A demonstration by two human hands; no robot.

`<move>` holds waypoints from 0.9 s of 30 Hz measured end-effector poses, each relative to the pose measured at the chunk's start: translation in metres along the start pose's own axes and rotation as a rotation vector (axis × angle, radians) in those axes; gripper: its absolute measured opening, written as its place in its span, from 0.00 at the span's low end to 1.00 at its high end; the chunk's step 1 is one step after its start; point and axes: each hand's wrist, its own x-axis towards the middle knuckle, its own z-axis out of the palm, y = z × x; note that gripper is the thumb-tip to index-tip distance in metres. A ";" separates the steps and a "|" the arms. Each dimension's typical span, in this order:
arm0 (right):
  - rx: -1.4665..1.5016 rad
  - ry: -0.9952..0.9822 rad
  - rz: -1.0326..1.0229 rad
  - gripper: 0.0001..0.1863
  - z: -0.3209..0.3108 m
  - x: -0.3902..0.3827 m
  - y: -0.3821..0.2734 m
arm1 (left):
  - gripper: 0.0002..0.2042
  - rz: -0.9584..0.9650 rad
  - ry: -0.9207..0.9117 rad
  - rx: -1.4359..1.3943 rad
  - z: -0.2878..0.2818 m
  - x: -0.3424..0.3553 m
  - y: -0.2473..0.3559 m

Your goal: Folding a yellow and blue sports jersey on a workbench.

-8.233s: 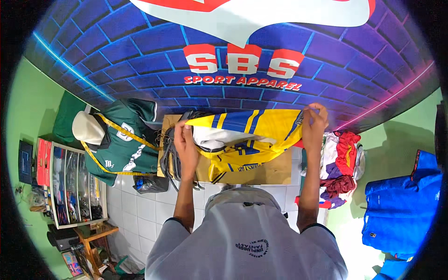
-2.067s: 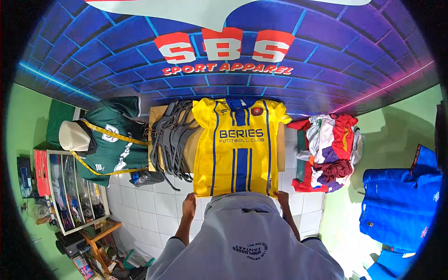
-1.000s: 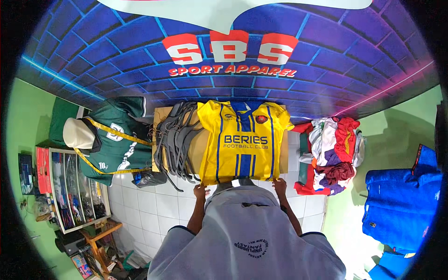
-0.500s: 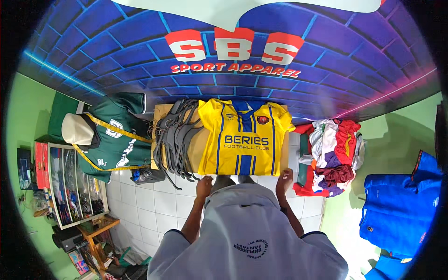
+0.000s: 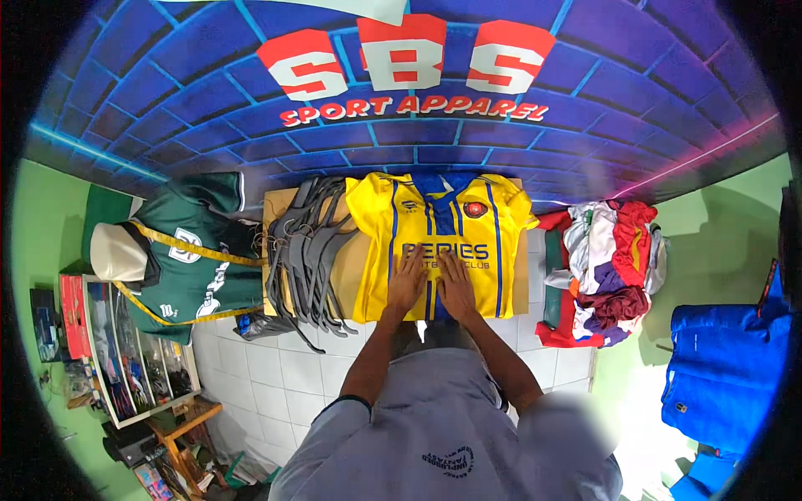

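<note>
A yellow football jersey [image 5: 376, 209] with blue stripes, a blue collar and a round red crest lies spread flat on a tan board-like table top [image 5: 344, 284]. My left hand [image 5: 407, 282] rests flat on the middle of its chest, fingers stretched toward the collar. Beside it my right hand [image 5: 454, 284] lies flat too, fingers straight, partly covering the chest lettering. Neither hand grips anything. Left of the jersey, a bunch of grey clothes hangers [image 5: 309, 259] lies on the same top, close to the sleeve.
A mannequin [image 5: 117, 252] in a green jersey [image 5: 196, 259] with a yellow measuring tape stands at the left. Right of the table is a pile of mixed garments [image 5: 610, 267]. Blue garments [image 5: 727, 367] hang at the far right. A glass display case [image 5: 138, 346] stands lower left.
Both hands have moved inward and up from the jersey's bottom corners onto the middle of its chest. The view has shifted slightly. The jersey stays spread on the table.
</note>
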 end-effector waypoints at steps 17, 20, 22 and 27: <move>-0.276 -0.053 0.136 0.29 -0.031 -0.032 0.027 | 0.27 -0.331 -0.025 0.075 -0.019 -0.022 -0.024; -0.264 -0.057 0.120 0.29 -0.031 -0.044 0.020 | 0.27 -0.286 -0.012 0.119 -0.021 -0.034 -0.026; -0.278 -0.061 0.144 0.29 -0.029 -0.052 0.013 | 0.27 -0.270 0.014 0.150 -0.020 -0.041 -0.026; -0.240 -0.071 0.221 0.29 -0.022 -0.073 0.011 | 0.27 -0.237 0.059 0.128 -0.017 -0.064 -0.025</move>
